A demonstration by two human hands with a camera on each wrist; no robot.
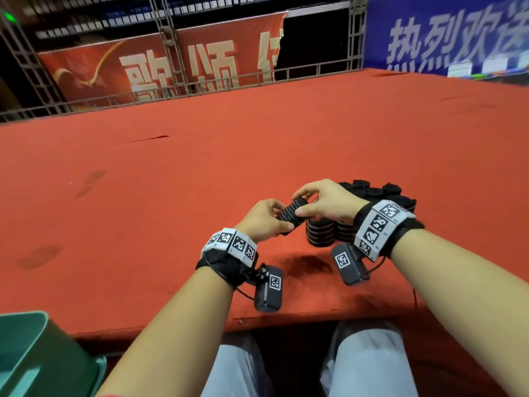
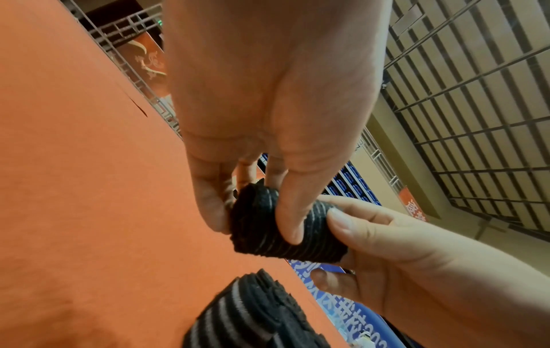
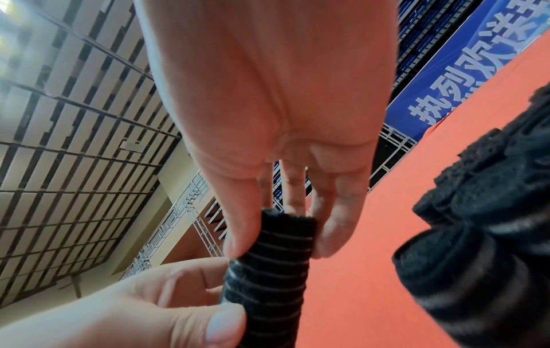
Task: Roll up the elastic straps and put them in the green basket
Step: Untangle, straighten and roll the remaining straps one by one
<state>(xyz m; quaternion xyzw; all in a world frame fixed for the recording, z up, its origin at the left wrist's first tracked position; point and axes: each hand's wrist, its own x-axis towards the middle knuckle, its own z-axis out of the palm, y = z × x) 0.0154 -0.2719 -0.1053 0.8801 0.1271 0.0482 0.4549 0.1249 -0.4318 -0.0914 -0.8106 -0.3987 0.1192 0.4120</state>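
A rolled black elastic strap with thin pale stripes [image 1: 290, 214] [image 2: 285, 232] [image 3: 268, 273] is held above the red table between both hands. My left hand [image 1: 264, 219] [image 2: 259, 204] pinches its near end between thumb and fingers. My right hand [image 1: 317, 200] [image 3: 273, 233] pinches the far end the same way. Under the right hand stand rolled straps [image 1: 320, 232] [image 2: 247, 313], and a pile of black straps [image 1: 375, 193] [image 3: 488, 207] lies behind the wrist. The green basket [image 1: 37, 356] sits low at the left, beside the table's front edge.
The red table [image 1: 200, 156] stretches far ahead and to both sides. A metal railing [image 1: 171, 93] and banners line its far edge. My knees [image 1: 363, 359] are below the front edge.
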